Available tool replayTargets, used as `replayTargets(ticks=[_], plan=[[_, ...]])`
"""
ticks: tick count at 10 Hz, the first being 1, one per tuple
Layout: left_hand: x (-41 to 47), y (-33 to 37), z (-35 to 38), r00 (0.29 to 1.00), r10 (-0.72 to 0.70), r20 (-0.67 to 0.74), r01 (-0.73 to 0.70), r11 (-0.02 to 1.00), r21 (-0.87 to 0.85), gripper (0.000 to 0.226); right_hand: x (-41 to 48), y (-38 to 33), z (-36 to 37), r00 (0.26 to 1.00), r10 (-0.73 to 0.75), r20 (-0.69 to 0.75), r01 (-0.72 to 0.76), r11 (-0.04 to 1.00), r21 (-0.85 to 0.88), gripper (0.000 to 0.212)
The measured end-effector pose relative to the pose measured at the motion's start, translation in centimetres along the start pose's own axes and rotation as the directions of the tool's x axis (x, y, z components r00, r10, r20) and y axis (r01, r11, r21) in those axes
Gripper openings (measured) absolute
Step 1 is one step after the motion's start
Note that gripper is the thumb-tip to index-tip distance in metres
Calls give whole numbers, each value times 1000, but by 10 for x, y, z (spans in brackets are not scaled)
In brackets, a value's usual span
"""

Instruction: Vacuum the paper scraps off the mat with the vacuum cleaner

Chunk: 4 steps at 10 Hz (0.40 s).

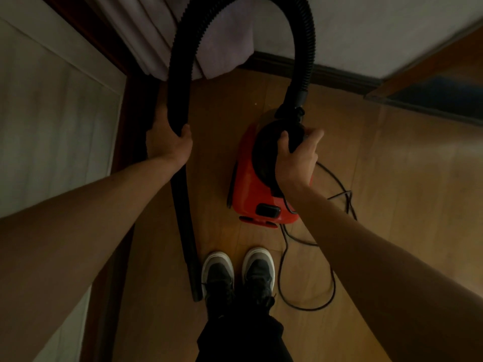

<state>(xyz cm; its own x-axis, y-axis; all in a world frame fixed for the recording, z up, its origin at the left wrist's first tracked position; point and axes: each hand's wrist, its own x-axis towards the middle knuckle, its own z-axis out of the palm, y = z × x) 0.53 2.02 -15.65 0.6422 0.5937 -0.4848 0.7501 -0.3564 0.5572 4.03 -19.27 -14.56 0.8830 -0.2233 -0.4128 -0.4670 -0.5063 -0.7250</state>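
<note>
Directly in front of the person's feet, the red vacuum cleaner (251,194) is sitting low over the wooden floor (392,178). Whether it is resting fully on the boards or being lifted slightly cannot be told. The right hand (295,160) is gripping the black handle (271,142) on top of the body, with the fingers curling over its far edge and the thumb pointing out to the right.

A ribbed black hose (304,48) is rising from the front of the machine, arching high overhead and coming down on the left side. There the left hand (167,142) is closing around it, fingers wrapping the far side and the thumb pressing on the near side. Below that grip a smooth black tube (183,218) is running straight down, and its open end is hanging just beside the left shoe (217,270), close to the floor.

A thin black power cord (334,283) is trailing from the rear of the machine and lying in loose loops on the floor to the right of the right shoe (258,267). Both shoes are dark with pale soles, standing side by side just behind the machine.

Beyond the machine, a pale curtain (146,35) is hanging down to the floor at the upper left, next to a light wall (366,27) with a dark baseboard (339,74) running along its foot.
</note>
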Motion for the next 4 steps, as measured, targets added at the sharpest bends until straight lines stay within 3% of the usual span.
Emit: replayTargets(ticks=[1, 2, 3, 4], plan=[[0, 7, -13, 991, -87, 98, 81, 995, 62, 76, -4, -6, -7, 997, -27, 73, 32, 997, -75, 37], [-5, 17, -29, 970, -177, 169, 145, 972, 185, 87, -8, -17, -20, 980, -17, 196, 70, 960, -269, 51], [-11, 30, -47, 964, -206, 167, 151, 945, 290, 90, -7, -33, -40, 939, 45, 342, 116, 892, -437, 73], [-20, 42, -68, 976, -110, 186, 39, 936, 349, 87, -10, -56, -61, 898, 67, 435, 221, 786, -577, 77]])
